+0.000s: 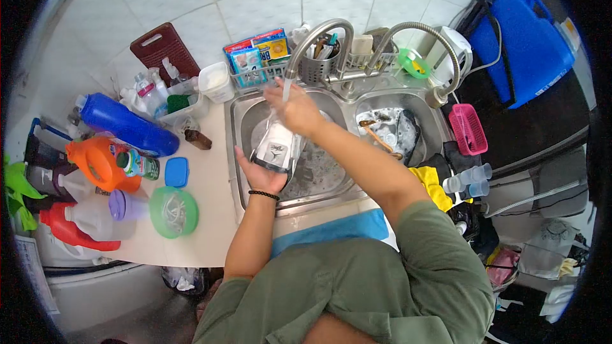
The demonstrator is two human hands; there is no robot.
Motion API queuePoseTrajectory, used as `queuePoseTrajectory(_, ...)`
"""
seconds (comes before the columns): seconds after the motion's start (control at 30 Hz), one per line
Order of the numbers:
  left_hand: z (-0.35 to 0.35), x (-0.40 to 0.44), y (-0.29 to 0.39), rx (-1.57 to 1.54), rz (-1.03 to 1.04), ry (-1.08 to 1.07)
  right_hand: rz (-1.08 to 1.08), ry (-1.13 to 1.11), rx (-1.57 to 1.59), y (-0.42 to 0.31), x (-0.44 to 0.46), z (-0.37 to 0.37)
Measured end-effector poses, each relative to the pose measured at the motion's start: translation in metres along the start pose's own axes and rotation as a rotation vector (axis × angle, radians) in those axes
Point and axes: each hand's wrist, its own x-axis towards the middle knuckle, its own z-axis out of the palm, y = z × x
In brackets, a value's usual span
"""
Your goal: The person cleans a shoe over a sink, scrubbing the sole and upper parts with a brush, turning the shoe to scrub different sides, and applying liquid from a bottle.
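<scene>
My left hand (266,177) holds a white shoe with black trim (278,146) from below, over the left basin (319,175). A dark emblem shows on the shoe's near end, which looks like the heel. Water runs from the curved metal faucet (326,25) onto my right hand (296,109). That hand is at the shoe's far end with its fingers stretched out and slightly blurred; it partly hides the shoe. In the right basin, a black-and-white item (403,130), perhaps another shoe, lies in suds with a wooden-handled brush (377,137).
Left counter: a blue bottle (131,124), an orange jug (99,162), a green bowl (173,232) and a blue lid (176,172). Behind the sink stand a utensil holder (317,69) and detergent packets (248,67). To the right are a pink basket (467,129) and a flexible spout (440,41).
</scene>
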Motion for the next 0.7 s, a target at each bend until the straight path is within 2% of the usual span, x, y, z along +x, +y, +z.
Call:
queuePoseTrajectory(0.03,-0.005,0.003,0.001,0.004,-0.003,-0.022,-0.003,0.066,0.037,0.003,0.004,0.002)
queuePoseTrajectory(0.13,-0.021,0.017,0.007,0.052,-0.014,-0.029,0.535,0.141,0.392,0.000,0.005,-0.018)
queuePoseTrajectory(0.17,-0.020,0.020,0.008,0.095,-0.019,0.005,0.824,0.008,0.512,0.000,0.006,-0.032)
queuePoseTrajectory(0.27,-0.019,0.037,0.011,0.213,-0.103,0.066,0.902,0.003,0.527,0.020,-0.015,-0.045)
queuePoseTrajectory(0.33,-0.005,0.047,0.004,0.334,-0.122,0.122,0.900,0.121,0.487,0.033,-0.036,-0.039)
queuePoseTrajectory(0.47,-0.011,0.098,-0.005,0.930,-0.021,0.316,0.951,0.319,0.720,0.024,-0.077,-0.057)
queuePoseTrajectory(0.53,-0.011,0.118,-0.012,1.309,0.118,0.266,1.052,0.349,0.881,0.032,-0.098,-0.057)
queuePoseTrajectory(0.6,-0.002,0.127,-0.015,1.677,0.255,0.142,1.198,0.206,1.416,0.029,-0.116,-0.075)
queuePoseTrajectory(0.63,0.006,0.125,-0.013,1.937,0.451,-0.007,1.283,0.141,1.690,0.026,-0.121,-0.083)
queuePoseTrajectory(0.67,0.012,0.121,-0.015,2.007,0.483,-0.035,1.355,0.068,1.969,0.023,-0.126,-0.087)
queuePoseTrajectory(0.7,0.023,0.113,-0.018,2.077,0.515,-0.066,1.377,-0.022,1.913,0.019,-0.128,-0.077)
